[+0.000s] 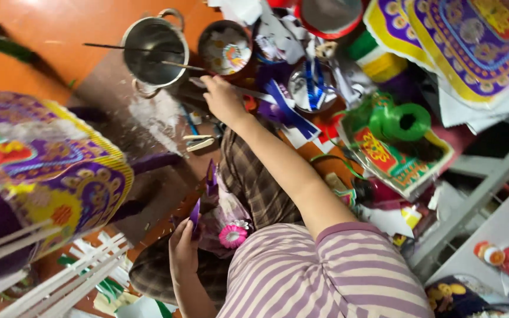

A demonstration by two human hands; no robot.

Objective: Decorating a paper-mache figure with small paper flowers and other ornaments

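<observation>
Head view: large purple-and-yellow patterned paper lantern (36,171) at left edge. Round steel two-handled pot (153,52) on floor, far side, thin stick across rim. Green ribbon spool (406,121) well right, among paper scraps. Right hand (224,99) stretched forward just beside pot, fingers curled on thin stick (185,66). Left hand (184,250) near lap, fingers pinching small purple paper strip (195,213).

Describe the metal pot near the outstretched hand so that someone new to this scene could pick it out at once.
Start at the orange floor in the upper left of the head view, then follow the person's outstretched right hand toward the top. Just left of it stands the metal pot. Unlike the small patterned bowl beside it, it is plain silver, has two loop handles and a thin stick across its rim.
</observation>
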